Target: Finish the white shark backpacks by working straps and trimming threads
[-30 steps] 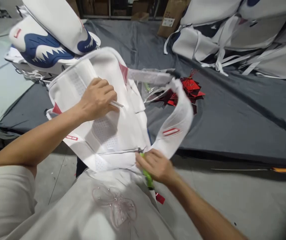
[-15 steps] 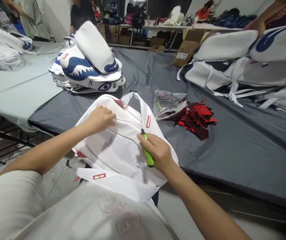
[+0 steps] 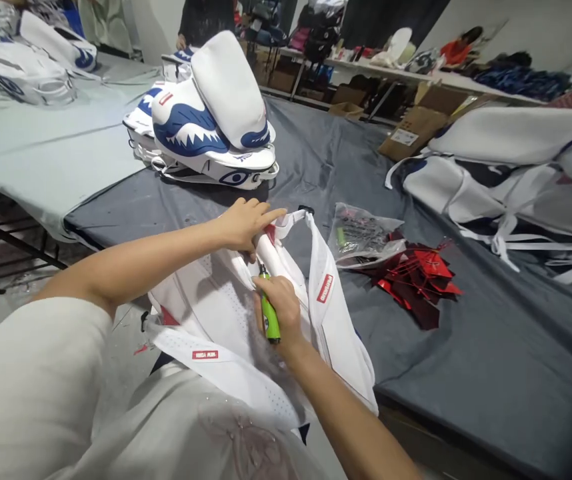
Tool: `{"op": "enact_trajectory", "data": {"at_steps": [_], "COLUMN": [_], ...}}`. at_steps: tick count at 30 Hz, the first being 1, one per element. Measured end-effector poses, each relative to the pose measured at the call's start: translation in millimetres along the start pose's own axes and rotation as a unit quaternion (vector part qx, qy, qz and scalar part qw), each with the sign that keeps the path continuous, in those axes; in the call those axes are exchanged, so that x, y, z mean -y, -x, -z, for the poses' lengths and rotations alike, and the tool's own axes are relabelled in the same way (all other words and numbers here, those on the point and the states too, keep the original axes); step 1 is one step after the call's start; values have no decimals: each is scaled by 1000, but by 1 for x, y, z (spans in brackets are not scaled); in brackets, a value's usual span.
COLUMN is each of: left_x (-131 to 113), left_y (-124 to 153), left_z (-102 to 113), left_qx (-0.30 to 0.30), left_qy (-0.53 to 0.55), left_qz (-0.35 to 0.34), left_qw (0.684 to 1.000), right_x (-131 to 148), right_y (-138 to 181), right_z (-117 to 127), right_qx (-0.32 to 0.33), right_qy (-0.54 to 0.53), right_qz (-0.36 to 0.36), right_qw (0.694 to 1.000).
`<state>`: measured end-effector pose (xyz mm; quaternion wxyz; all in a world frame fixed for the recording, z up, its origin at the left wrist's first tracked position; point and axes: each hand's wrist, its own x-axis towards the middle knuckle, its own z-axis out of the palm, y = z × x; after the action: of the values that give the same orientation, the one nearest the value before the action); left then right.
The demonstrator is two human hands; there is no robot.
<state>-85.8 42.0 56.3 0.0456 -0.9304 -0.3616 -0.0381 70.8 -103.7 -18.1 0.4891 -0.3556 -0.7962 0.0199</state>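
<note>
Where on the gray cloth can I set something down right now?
The widest open stretch of gray cloth lies right of the red tags, nearer than the right-hand backpack pile. A smaller patch separates the shark-face backpack stack and cardboard box. It's crowded where the clear plastic bag meets the tags, and around the white backpack you're handling.

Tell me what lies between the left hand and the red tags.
In the head view, a white strap, then a clear plastic bag, lie between the left hand and the red tags.
</note>
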Motion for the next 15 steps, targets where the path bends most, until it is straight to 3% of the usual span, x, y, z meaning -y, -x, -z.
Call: {"op": "enact_trajectory", "data": {"at_steps": [4, 7, 9, 11, 15], "left_x": [-1, -5, -9, -14, -19], "left_y": [1, 10, 14, 15, 7], "left_z": [-14, -15, -14, -15, -25], "left_qx": [-10, -20, -17, -10, 0], "left_qy": [-9, -40, -56, -56, -51], "left_qz": [-2, 12, 18, 40, 84], "left_qw": [1000, 999, 998, 998, 995], "right_x": [-9, -27, -37, -43, -47], "right_y": [1, -9, -21, -38, -68], "right_z": [2, 12, 17, 18, 2], "right_qx": [56, 2, -15, 63, 276], "right_qy": [-11, 33, 127, 217, 299], "right_qz": [10, -14, -77, -168, -297], "right_qw": [998, 999, 989, 960, 864]}}
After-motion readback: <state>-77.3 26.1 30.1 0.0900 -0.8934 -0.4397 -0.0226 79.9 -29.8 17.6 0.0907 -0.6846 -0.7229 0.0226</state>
